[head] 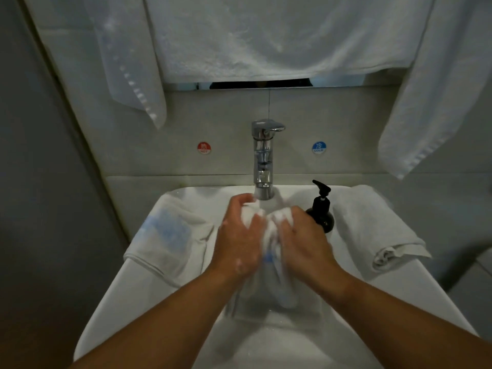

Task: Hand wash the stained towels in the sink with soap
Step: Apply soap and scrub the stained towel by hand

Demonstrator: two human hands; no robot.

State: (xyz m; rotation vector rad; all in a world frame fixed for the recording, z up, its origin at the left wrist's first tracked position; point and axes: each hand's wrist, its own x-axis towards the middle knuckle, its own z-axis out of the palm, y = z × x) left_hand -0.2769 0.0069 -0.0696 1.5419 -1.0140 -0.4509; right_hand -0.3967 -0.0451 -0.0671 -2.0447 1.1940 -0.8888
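Note:
A wet white towel (269, 265) with a faint blue mark hangs bunched over the white sink (127, 296), just below the chrome tap (263, 158). My left hand (238, 235) grips its left side and my right hand (303, 241) grips its right side, both with curled fingers and flecks of foam on them. Another white towel with a blue stain (167, 235) lies over the sink's left rim. A folded white towel (372, 230) rests on the right rim. A black soap pump bottle (320, 209) stands right of the tap, close behind my right hand.
Large white towels (266, 35) hang on the wall above, with one end down at the left (135, 83) and one at the right (426, 115). Red hot (204, 148) and blue cold (318, 148) stickers flank the tap. A grey wall closes the left side.

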